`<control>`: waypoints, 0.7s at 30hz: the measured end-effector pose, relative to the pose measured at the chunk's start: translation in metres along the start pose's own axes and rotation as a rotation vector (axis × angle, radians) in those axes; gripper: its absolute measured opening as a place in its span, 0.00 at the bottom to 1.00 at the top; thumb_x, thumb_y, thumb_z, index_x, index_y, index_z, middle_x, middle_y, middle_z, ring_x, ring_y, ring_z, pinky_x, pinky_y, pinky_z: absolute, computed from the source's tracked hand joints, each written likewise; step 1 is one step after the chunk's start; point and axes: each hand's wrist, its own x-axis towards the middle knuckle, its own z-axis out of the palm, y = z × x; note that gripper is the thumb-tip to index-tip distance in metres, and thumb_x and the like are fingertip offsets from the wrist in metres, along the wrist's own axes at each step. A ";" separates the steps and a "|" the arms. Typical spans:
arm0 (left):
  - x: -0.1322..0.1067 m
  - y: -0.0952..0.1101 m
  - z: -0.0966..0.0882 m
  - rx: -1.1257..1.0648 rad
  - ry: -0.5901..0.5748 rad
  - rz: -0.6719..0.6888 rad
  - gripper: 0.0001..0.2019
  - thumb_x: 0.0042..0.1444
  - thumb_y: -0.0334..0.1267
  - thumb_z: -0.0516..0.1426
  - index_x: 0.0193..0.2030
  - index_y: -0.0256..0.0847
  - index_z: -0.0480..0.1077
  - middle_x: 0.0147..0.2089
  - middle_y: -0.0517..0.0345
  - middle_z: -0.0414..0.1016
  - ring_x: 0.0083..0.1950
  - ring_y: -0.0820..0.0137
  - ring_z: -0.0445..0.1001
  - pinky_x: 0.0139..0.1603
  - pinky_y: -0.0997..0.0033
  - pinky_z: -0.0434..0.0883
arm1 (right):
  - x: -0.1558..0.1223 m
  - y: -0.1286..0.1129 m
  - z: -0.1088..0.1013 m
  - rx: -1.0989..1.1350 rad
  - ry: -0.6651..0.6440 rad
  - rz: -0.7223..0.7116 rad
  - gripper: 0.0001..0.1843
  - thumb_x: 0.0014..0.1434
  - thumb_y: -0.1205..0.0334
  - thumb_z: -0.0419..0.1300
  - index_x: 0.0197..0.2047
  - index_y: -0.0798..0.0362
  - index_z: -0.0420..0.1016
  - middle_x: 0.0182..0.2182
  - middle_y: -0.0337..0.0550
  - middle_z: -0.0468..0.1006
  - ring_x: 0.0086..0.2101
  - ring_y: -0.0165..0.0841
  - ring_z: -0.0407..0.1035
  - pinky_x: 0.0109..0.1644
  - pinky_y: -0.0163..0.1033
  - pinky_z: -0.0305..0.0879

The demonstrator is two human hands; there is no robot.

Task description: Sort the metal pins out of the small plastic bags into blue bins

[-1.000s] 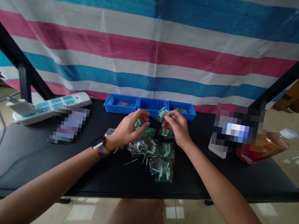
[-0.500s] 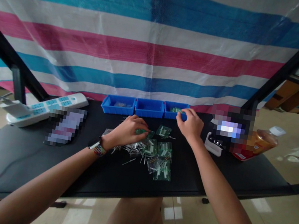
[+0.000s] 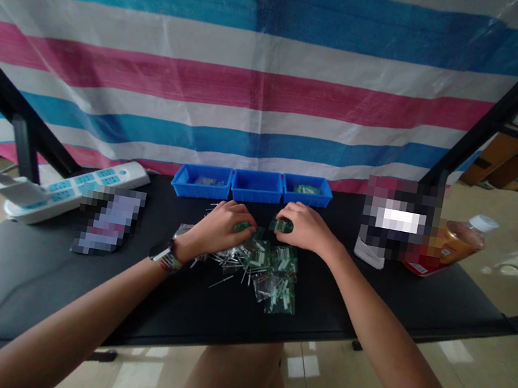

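Note:
My left hand (image 3: 218, 230) is at the left of a pile of small parts, its fingers curled on a small green plastic packet (image 3: 242, 226). My right hand (image 3: 307, 229) has its thumb and fingers closed around another green packet (image 3: 282, 225) lying at the top right of the pile. Several more green-and-clear packets (image 3: 282, 295) with pale pieces inside lie overlapped in front of the hands. Loose thin metal pins (image 3: 222, 281), like rivets, are scattered among them, partly hidden under my left hand.
Three blue bins stand in a row behind the hands. The left bin (image 3: 180, 187) holds clear packets, and green packets lie in the right bin (image 3: 323, 200). A power strip (image 3: 129, 174) is at the left. An earbud case (image 3: 371, 255) and a bottle (image 3: 464, 240) stand at the right.
My right hand has come away from the right blue bin, toward me and leftward, and has closed on the green packet on the table. My left hand has hardly moved.

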 end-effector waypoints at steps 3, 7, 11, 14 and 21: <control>0.001 -0.001 -0.001 -0.020 -0.015 -0.023 0.13 0.71 0.44 0.57 0.45 0.45 0.84 0.46 0.51 0.83 0.48 0.59 0.79 0.53 0.57 0.70 | 0.003 -0.003 0.007 -0.052 0.062 -0.013 0.03 0.66 0.64 0.66 0.42 0.52 0.82 0.42 0.48 0.82 0.45 0.41 0.73 0.54 0.45 0.66; 0.002 -0.001 -0.003 -0.055 0.020 -0.032 0.14 0.71 0.45 0.58 0.46 0.45 0.84 0.46 0.51 0.84 0.48 0.58 0.79 0.55 0.55 0.72 | 0.011 -0.004 0.015 -0.052 0.162 0.054 0.11 0.71 0.70 0.56 0.42 0.52 0.80 0.42 0.51 0.83 0.46 0.42 0.73 0.56 0.46 0.64; 0.005 0.003 -0.005 -0.064 0.104 -0.054 0.16 0.72 0.46 0.58 0.59 0.45 0.79 0.54 0.48 0.84 0.56 0.54 0.80 0.61 0.48 0.73 | 0.017 -0.006 0.018 0.221 0.320 0.102 0.13 0.75 0.65 0.52 0.44 0.51 0.78 0.43 0.49 0.83 0.46 0.41 0.75 0.55 0.43 0.66; 0.006 0.007 -0.005 -0.138 0.201 -0.068 0.21 0.71 0.47 0.60 0.66 0.44 0.73 0.58 0.47 0.82 0.59 0.54 0.80 0.62 0.48 0.74 | 0.019 -0.016 0.019 0.531 0.379 0.100 0.16 0.77 0.55 0.51 0.44 0.51 0.77 0.38 0.45 0.81 0.40 0.38 0.74 0.48 0.41 0.67; 0.001 0.018 -0.001 -0.401 0.371 -0.156 0.15 0.67 0.44 0.65 0.56 0.43 0.76 0.43 0.55 0.83 0.45 0.64 0.83 0.50 0.64 0.79 | 0.019 -0.048 0.024 1.061 0.263 0.139 0.19 0.69 0.41 0.63 0.45 0.50 0.78 0.37 0.41 0.79 0.38 0.36 0.74 0.42 0.39 0.71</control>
